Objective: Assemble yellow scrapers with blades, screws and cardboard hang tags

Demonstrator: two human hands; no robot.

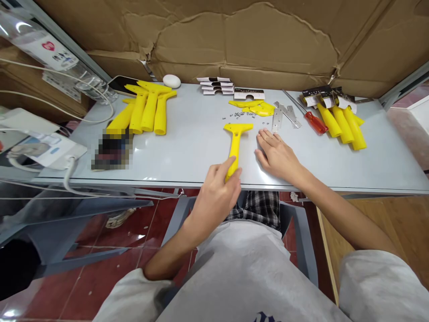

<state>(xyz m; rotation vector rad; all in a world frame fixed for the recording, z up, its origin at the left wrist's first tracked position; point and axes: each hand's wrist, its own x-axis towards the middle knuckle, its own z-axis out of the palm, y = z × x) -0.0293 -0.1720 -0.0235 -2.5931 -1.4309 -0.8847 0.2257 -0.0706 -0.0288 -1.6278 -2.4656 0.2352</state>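
Observation:
My left hand point(217, 190) is closed around the lower grip of a yellow plastic scraper handle point(236, 142), whose wide head points away from me above the table. To its right, my right hand point(278, 154) lies flat on the tabletop, fingers stretched out and holding nothing. Just beyond the fingertips are flat metal blades point(277, 119). Several tiny screws point(238, 115) are scattered behind the scraper head, in front of a small heap of yellow plastic pieces point(259, 108). A red-handled screwdriver point(315, 123) rests right of the blades.
Several yellow scraper handles point(147, 109) lie at the left, near a phone point(122, 84) and a white oval object point(171, 81). More scrapers with black-and-white covers point(342, 123) lie at the right. Folded cards point(216, 86) stand along the back, before a cardboard wall point(251, 40).

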